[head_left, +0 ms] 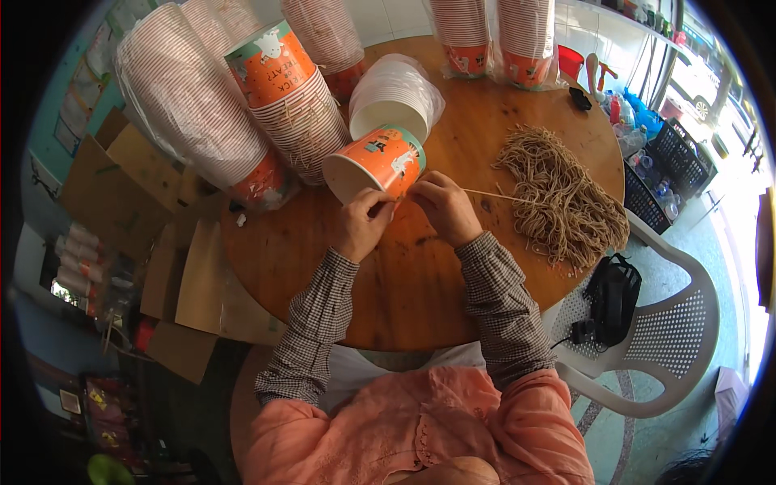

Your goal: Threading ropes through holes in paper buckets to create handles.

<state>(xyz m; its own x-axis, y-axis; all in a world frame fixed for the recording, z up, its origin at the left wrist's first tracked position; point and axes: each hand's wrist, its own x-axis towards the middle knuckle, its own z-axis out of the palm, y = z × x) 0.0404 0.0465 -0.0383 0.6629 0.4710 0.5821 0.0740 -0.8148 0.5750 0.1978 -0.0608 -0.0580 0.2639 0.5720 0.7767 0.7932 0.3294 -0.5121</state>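
Orange paper bucket [378,164] lies tilted mid-desk, gripped by the left hand [364,222] while the right hand [440,202] pinches a cord [497,195], apparently threading a handle; next calls for pulling it through.

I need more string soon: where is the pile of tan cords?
In the head view, the pile of tan cords lies on the right side of the round wooden table, just right of the right hand, near the white plastic chair.
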